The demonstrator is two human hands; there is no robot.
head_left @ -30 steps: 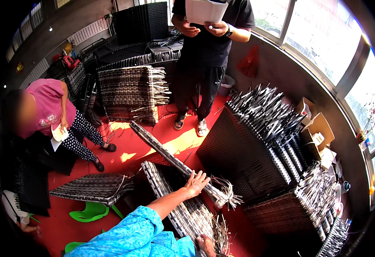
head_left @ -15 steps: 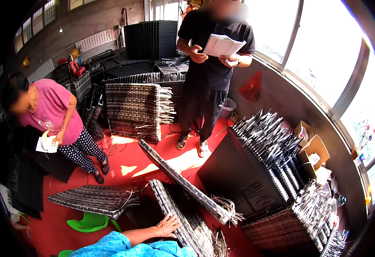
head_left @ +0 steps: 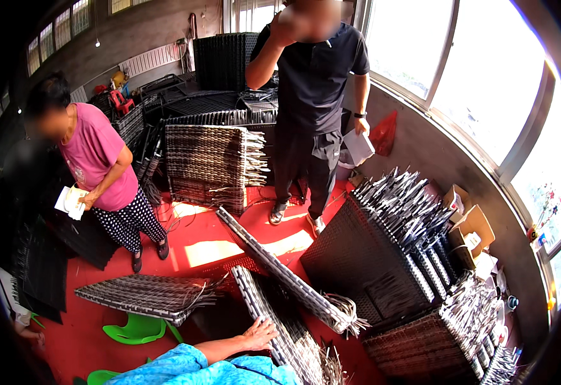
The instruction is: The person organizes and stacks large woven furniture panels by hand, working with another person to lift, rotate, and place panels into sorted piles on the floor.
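Note:
My left hand (head_left: 259, 334) lies with fingers stretched out on the side edge of a grey-and-white woven rattan panel (head_left: 262, 310). Its forearm comes out of a bright blue sleeve. The panel leans at a slant, and loose strip ends bunch at its near end. Just right of it slants another woven panel (head_left: 283, 272), seen nearly edge-on, with a tuft of strips at its lower end. To the left, a third woven panel (head_left: 146, 296) lies tilted above a green plastic chair (head_left: 134, 329). My right hand does not show.
Stacks of dark woven panels (head_left: 364, 256) and brown ones (head_left: 415, 343) with bristling strip ends stand at right, beside cardboard boxes (head_left: 475, 230). A person in pink (head_left: 98, 154) holds papers at left. Another in black (head_left: 319, 90) stands ahead on the red floor (head_left: 197, 240).
The person in black has lowered the white booklet to their side and raised the other hand to their head. The person in pink has shifted slightly. My left hand stays on the panel.

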